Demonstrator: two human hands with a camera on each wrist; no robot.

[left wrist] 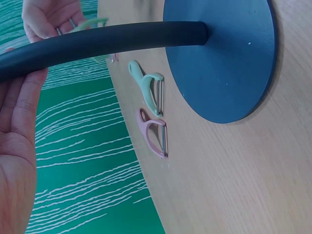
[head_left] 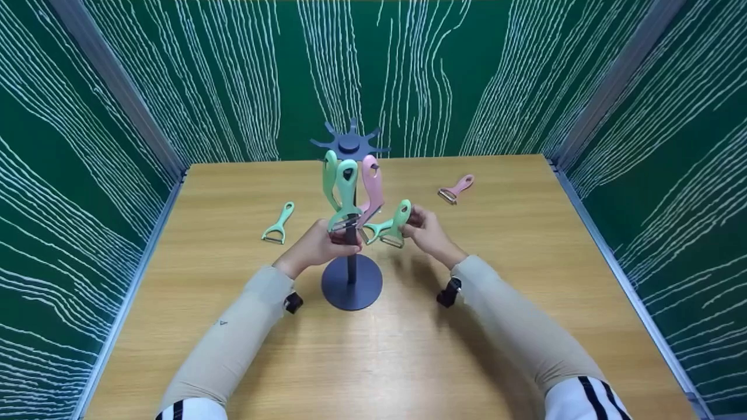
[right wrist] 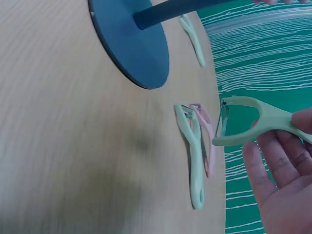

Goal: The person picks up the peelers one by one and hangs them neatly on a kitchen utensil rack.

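Now 1 green peeler pinched in right hand.

The wooden table is surrounded on three sides by green, white-lined walls; grey metal posts stand in two corners.

Head view bright — soft shadows across table, pale glare nr btm — wrist pics hazier.

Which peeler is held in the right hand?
The green peeler held in the air, right of the stand; the others hang on the stand or lie on the table.
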